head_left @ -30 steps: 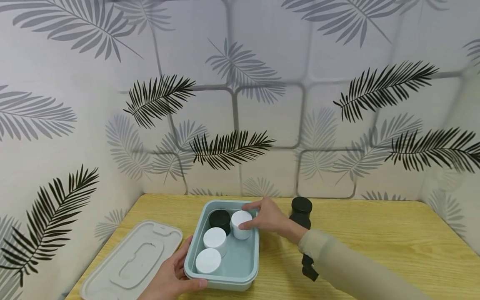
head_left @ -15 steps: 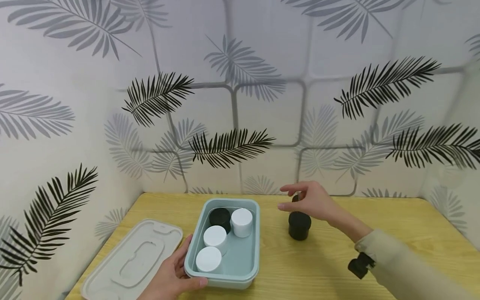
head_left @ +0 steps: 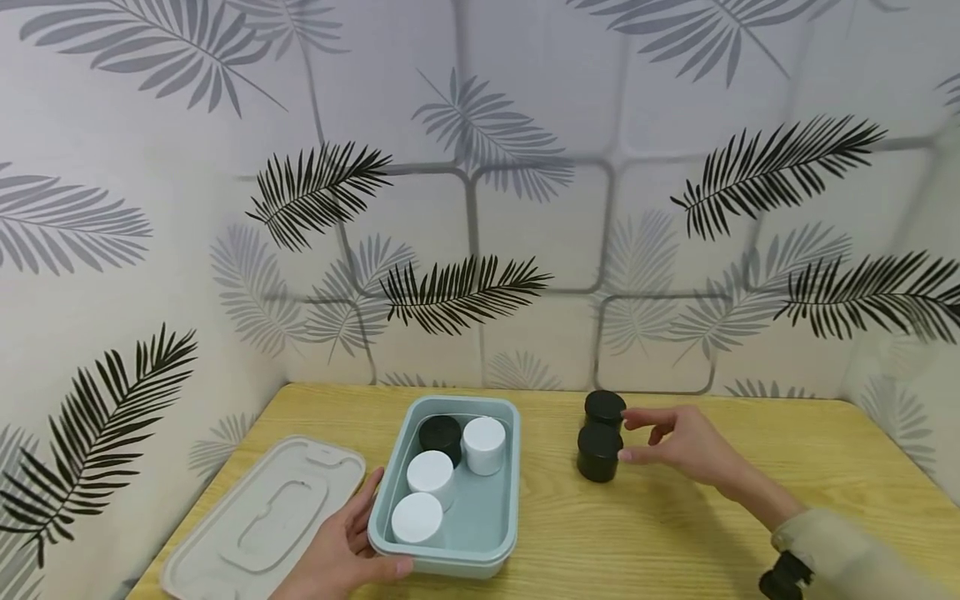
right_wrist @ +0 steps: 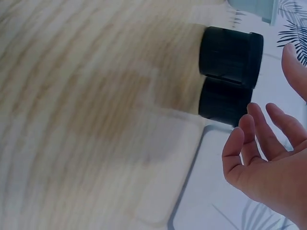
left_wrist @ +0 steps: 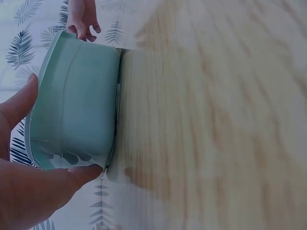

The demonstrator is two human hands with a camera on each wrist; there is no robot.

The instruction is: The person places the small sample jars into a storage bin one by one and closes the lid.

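Observation:
A light blue-green plastic box (head_left: 512,500) stands on the wooden table. My left hand (head_left: 341,546) grips its near left corner, thumb along the front and fingers along the left side; the left wrist view shows the thumb (left_wrist: 86,173) low on the wall. Inside the box are a black-lidded jar (head_left: 439,437) and three white jars (head_left: 431,473). Right of the box stand two black jars, the front one (head_left: 598,454) close before the rear one (head_left: 604,405). My right hand (head_left: 693,446) is just right of them, fingers relaxed and thumb apart, holding nothing.
A pale rectangular box lid (head_left: 273,517) lies flat on the table left of the box. Behind the table (head_left: 750,467) rises a wall (head_left: 540,233) with leaf patterns, and another wall stands along the left.
My right hand has let go of the white jar at the box's far right, passed over the black jars and come down at their right side. The left hand has stayed at the box.

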